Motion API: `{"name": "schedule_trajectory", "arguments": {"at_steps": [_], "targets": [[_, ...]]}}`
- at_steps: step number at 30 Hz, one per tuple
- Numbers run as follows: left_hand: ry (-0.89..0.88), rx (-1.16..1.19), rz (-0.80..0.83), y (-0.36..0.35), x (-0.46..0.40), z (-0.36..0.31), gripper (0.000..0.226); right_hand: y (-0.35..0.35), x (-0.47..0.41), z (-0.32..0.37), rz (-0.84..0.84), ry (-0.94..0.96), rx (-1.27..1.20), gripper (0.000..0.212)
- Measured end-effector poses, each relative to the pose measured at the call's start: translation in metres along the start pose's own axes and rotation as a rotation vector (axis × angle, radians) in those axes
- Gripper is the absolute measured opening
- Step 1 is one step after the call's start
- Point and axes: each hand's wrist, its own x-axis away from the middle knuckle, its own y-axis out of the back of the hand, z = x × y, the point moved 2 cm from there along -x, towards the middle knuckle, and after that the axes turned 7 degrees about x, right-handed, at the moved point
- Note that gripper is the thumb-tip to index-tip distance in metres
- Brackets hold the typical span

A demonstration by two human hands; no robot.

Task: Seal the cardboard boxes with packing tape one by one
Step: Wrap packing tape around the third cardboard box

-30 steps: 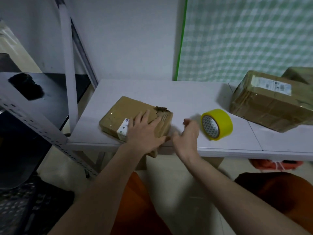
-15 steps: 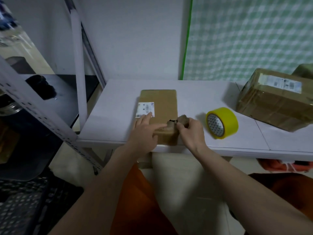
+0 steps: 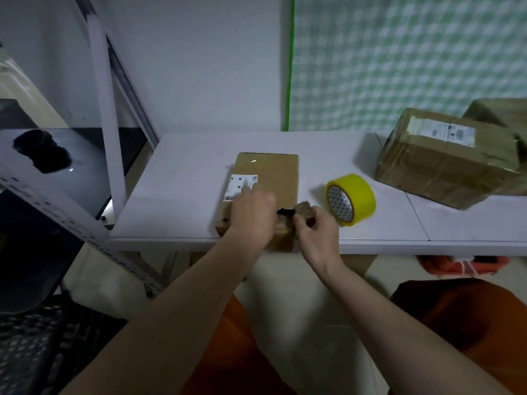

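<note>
Tape roll (image 3: 351,199), right of the hands: yellow
Box (image 3: 268,178) under the hands: brown, white label
Table (image 3: 185,178): white
Backdrop (image 3: 399,58): green-white check

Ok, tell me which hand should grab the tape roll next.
Right. The right hand sits just beside the yellow tape roll, pinching only a torn flap, while the left hand presses the flat box down.

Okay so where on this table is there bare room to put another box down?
Free: the table left of the flat box, and the back strip by the wall. Crowded: the tape roll close right of it, then the big boxes. Both hands, left hand, right hand, fill the front edge.
</note>
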Motion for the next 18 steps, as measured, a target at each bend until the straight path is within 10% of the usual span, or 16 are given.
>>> {"name": "schedule_trajectory", "arguments": {"at_steps": [5,9,18], "targets": [[-0.09,-0.017,-0.005,-0.001,0.013,0.0,0.004,0.002,-0.001,-0.003,-0.004,-0.011,-0.003,0.007],[-0.155,-0.008,-0.061,-0.007,0.024,0.01,0.011,0.011,0.001,0.004,-0.112,0.125,0.01,0.043],[-0.2,0.237,-0.272,0.009,0.035,0.008,0.025,0.01,-0.019,0.045,0.005,0.602,1.04,0.026]]}}
